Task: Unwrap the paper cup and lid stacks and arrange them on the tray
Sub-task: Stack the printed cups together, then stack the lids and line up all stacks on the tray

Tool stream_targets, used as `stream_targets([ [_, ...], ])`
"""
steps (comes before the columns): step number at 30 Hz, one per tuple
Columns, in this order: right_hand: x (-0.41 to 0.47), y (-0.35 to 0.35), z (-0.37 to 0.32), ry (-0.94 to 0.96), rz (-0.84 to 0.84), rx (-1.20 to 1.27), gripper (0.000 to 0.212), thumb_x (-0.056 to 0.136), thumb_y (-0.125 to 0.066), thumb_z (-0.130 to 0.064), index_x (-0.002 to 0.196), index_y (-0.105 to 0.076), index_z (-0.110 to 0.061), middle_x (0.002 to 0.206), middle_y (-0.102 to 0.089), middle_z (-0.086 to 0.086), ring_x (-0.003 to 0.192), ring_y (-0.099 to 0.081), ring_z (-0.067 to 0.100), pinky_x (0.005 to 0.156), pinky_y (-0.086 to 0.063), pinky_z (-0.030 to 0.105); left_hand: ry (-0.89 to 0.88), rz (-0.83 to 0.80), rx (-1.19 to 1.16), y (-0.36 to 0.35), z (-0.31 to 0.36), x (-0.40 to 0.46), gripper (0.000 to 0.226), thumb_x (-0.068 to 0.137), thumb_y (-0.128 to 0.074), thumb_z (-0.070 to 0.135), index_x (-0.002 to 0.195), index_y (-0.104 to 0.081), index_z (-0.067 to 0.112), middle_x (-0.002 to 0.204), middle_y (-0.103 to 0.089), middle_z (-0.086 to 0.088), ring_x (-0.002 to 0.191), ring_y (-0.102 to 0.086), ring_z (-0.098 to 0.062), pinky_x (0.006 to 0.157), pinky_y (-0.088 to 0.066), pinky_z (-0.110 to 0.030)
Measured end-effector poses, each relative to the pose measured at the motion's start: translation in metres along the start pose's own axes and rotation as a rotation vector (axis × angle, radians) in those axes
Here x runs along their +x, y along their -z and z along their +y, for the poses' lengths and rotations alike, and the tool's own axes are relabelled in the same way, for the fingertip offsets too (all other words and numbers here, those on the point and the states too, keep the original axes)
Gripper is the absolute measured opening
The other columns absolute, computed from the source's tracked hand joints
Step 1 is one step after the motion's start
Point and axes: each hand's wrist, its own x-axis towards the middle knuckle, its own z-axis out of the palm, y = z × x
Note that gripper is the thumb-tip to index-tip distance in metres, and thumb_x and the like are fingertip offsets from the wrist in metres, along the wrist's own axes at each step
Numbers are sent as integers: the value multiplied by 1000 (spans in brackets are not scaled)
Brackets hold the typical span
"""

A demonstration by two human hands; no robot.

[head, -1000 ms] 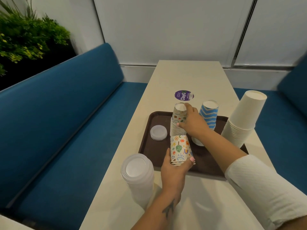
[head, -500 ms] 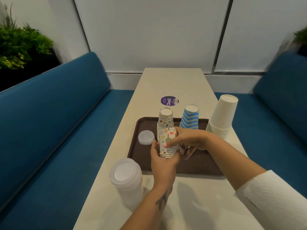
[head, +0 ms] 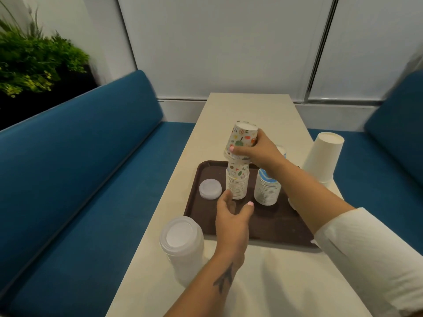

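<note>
We have two cup stacks on the tray [head: 270,229]. Our right hand [head: 256,152] grips patterned cups [head: 242,139] above the patterned stack [head: 237,183]; our left hand [head: 231,216] hovers with fingers relaxed. White cups [head: 322,156] and large lids [head: 182,245] wait on the bench [head: 249,110].

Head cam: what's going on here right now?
A person is stacking paper cups on a brown tray. The right hand grips a small bunch of patterned cups and holds it just above the patterned stack standing on the tray. The left hand hovers open near that stack's base. A blue striped stack and a small lid pile also sit on the tray. The big lid stack and white cups wait off the tray.
</note>
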Motion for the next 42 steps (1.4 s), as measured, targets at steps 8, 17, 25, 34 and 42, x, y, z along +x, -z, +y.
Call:
stream_targets([
  [8, 24, -9, 9, 99, 201, -197, 57, 71, -81, -25, 114, -44, -19, 118, -59, 4, 111, -55, 22, 89, -50, 37, -155, -99, 299, 2, 90, 39, 41, 84, -65, 15, 124, -55, 21, 126, -60, 6, 115, -58, -12, 93, -47, -30],
  [17, 29, -18, 26, 18, 176, -269, 69, 75, -80, -21, 132, -40, -13, 131, -56, 7, 119, -55, 27, 97, -49, 41, -224, -56, 509, 15, 126, 58, 38, 91, -61, 12, 127, -53, 22, 137, -52, 5, 125, -50, -14, 93, -39, -25],
  [25, 31, -22, 43, -139, 59, -346, 84, 79, -77, -18, 143, -23, -16, 140, -47, 10, 126, -49, 33, 96, -47, 42, -198, -39, 538, 24, 121, 62, 36, 92, -60, 14, 126, -53, 22, 135, -53, 4, 123, -52, -16, 106, -42, -37],
  [34, 11, -26, 22, 46, 156, -410, 89, 83, -73, -20, 150, -16, -22, 148, -41, 6, 127, -48, 31, 98, -46, 41, -210, -28, 485, 40, 118, 60, 31, 92, -61, 17, 121, -55, 24, 131, -55, 6, 117, -54, -14, 94, -43, -29],
  [42, -57, -50, 7, 271, 149, -174, 49, 88, -67, -28, 132, -43, -25, 117, -61, 0, 106, -60, 14, 88, -46, 23, -207, -61, 387, 90, 114, 46, 24, 95, -56, 35, 117, -60, 25, 121, -62, 8, 116, -55, -9, 104, -41, -36],
])
